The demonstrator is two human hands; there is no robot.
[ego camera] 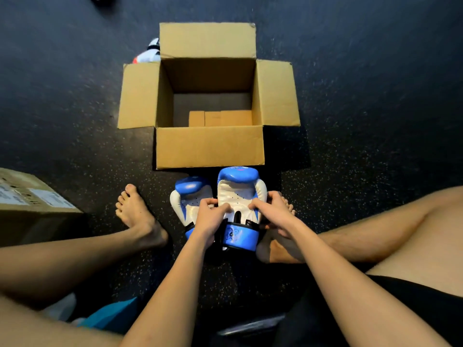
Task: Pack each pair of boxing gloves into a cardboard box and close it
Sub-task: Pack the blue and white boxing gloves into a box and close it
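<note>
In the head view, the left hand and right hand both grip the held glove, fingers curled over its white palm side near the cuff. It stands on the floor just before the near flap of the open cardboard box. The second glove lies just beside it on the left. To do this lift well, I would raise the glove clear of the near flap, so the flap is not pushed inward, and lay it against one wall, leaving room for its mate.
</note>
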